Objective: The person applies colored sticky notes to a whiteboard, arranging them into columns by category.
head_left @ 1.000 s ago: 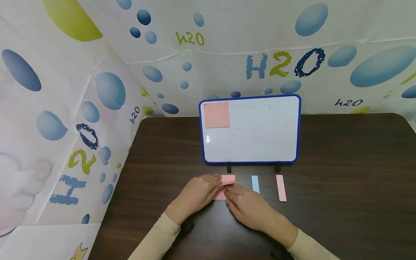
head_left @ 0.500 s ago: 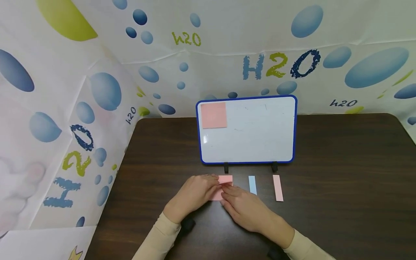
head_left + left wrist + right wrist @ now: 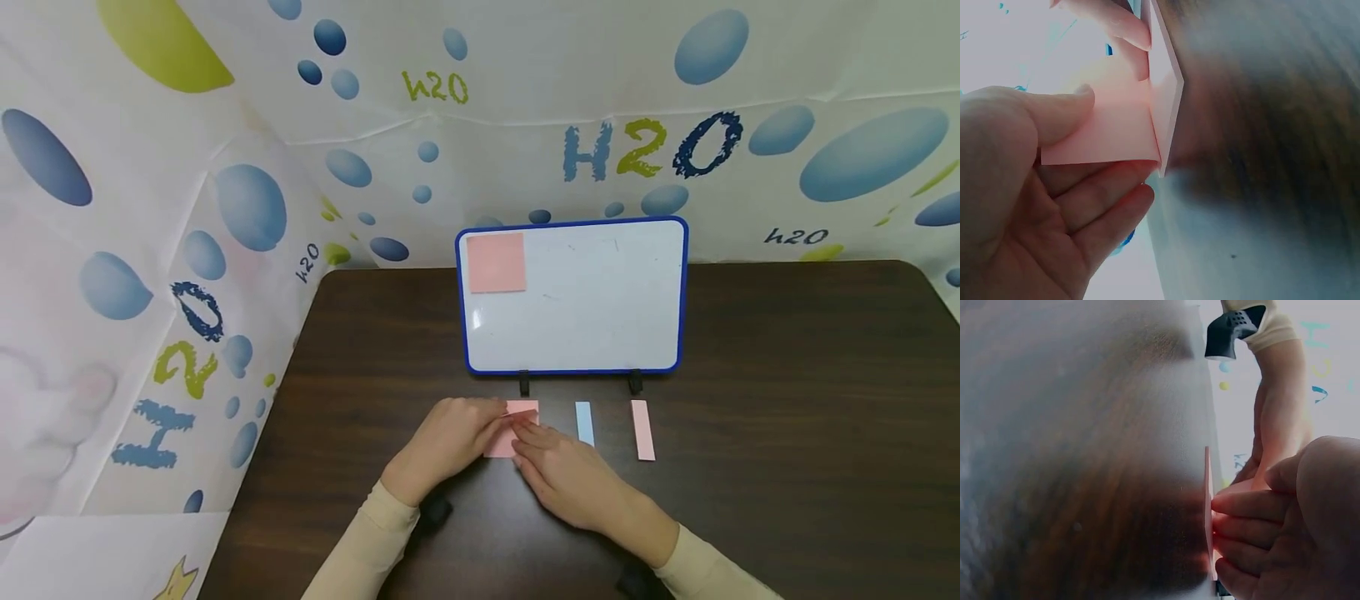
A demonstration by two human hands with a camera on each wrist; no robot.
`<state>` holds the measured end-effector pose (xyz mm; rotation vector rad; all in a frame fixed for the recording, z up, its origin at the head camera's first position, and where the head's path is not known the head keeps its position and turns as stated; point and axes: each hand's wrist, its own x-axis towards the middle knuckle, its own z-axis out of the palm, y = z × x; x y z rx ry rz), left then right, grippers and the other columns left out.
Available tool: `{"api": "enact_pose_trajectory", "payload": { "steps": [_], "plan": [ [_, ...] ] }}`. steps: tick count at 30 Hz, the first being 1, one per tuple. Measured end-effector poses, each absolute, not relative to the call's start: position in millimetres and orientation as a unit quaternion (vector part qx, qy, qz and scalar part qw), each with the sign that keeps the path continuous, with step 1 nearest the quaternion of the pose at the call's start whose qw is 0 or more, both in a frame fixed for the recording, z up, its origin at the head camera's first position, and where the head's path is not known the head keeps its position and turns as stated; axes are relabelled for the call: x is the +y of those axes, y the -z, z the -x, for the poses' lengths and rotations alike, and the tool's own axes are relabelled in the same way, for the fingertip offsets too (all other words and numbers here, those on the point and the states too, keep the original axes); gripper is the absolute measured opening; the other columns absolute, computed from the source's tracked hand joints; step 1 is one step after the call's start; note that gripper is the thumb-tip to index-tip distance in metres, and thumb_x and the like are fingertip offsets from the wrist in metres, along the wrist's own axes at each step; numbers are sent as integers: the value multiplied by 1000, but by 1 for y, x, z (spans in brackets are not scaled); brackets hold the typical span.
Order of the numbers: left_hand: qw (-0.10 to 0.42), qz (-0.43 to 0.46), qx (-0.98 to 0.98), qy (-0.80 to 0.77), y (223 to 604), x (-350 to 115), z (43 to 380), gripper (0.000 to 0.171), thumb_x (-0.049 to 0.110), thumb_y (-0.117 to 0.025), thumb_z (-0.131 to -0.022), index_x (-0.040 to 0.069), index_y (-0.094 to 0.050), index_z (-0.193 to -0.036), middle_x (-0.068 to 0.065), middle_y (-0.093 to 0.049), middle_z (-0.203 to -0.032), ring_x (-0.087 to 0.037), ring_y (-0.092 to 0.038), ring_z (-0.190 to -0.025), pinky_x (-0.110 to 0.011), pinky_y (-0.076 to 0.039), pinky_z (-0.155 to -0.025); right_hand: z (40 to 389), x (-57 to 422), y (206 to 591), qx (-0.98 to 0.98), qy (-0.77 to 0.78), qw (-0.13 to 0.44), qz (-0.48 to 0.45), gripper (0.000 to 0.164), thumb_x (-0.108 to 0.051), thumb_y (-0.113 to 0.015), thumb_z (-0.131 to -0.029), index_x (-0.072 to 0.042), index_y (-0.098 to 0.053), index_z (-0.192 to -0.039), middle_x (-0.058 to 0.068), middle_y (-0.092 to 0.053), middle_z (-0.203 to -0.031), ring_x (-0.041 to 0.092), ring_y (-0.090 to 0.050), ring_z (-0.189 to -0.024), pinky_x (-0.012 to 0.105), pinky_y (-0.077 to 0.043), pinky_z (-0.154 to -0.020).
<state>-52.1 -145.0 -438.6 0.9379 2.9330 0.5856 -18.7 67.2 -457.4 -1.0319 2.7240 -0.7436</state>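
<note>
A pink sticky note pad [image 3: 498, 447] lies on the table in front of the whiteboard. My left hand [image 3: 446, 437] pinches its top sheet [image 3: 1110, 125], thumb on one face and fingers behind. That sheet is bent up from the pad, as the left wrist view shows. My right hand [image 3: 566, 477] presses its extended fingertips on the pad, close to the bend. In the right wrist view those fingers [image 3: 1250, 531] lie side by side against the pad's thin edge-on shape. The left hand covers part of the pad in the head view.
Behind the pad stands a blue-framed whiteboard [image 3: 600, 325] with a pink square note [image 3: 497, 262] at its upper left. Right of the pad lie a narrow blue strip [image 3: 584, 422] and a narrow pink strip [image 3: 642, 430]. A patterned sheet [image 3: 517, 75] hangs behind the dark table [image 3: 787, 400].
The raised pink sheet has changed its angle, and less of its face shows from above. Both hands stay at the pad nearly still. The head view has shifted slightly.
</note>
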Motion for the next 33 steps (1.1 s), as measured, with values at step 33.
{"api": "enact_pose_trajectory", "payload": {
  "steps": [33],
  "plan": [
    [27, -262, 934, -241, 439, -148, 56, 20, 17, -63, -101, 10, -78, -113, -4, -80, -105, -14, -76, -88, -32, -64, -78, 22, 68, 456, 904, 250, 78, 339, 37, -28, -52, -105, -6, -70, -129, 12, -64, -142, 26, -59, -134, 45, -51, -110]
  ]
}}
